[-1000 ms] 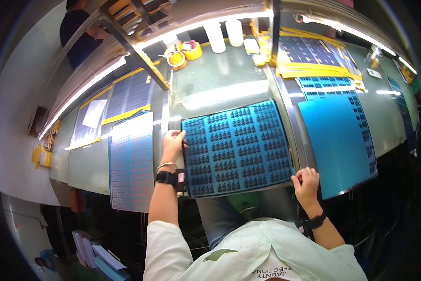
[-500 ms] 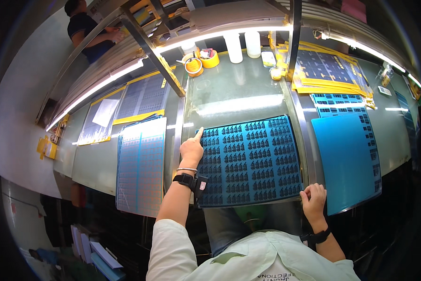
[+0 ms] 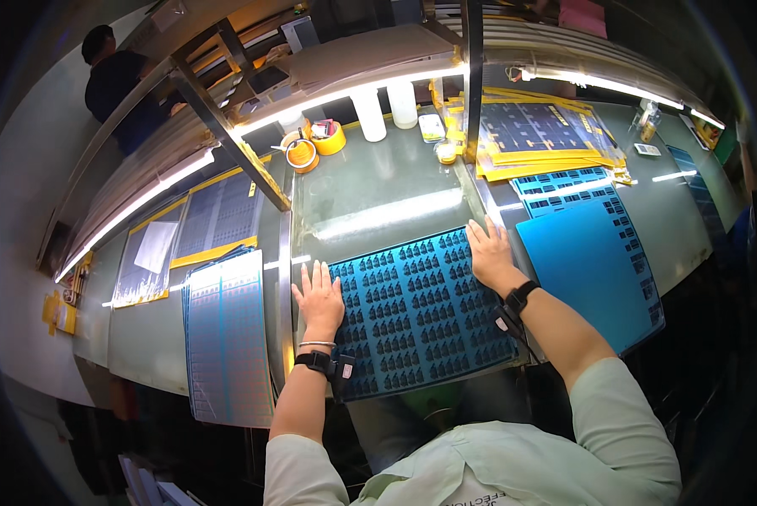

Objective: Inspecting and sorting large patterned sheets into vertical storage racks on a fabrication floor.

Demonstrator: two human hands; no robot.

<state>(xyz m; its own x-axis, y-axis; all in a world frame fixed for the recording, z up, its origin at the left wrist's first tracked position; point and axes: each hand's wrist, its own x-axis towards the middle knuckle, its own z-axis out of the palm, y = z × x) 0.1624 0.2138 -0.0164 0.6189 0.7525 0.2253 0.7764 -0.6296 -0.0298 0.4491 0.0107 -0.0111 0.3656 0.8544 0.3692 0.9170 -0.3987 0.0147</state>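
A blue sheet [image 3: 416,312] with rows of repeated black shapes lies on the glass-topped bench in front of me. My left hand [image 3: 318,302] rests flat along its left edge near the far-left corner, fingers spread. At the far-right corner my right hand [image 3: 491,255] lies palm down over the edge, its fingers stretched out and pointing away from me. Neither hand grips anything. Both wrists wear black straps with small dark boxes attached.
Left of the sheet is a stack of patterned sheets [image 3: 227,337]; on the right, plain blue sheets [image 3: 585,261]. Yellow-edged films [image 3: 539,131] lie behind them. Tape rolls [image 3: 301,154] and white bottles [image 3: 368,116] stand at the back, below a lit shelf frame. Another person [image 3: 124,88] is far left.
My right hand has moved from the near-right corner to the far-right corner and opened out. My left hand has gone from one pointing finger to spread fingers. The view has shifted.
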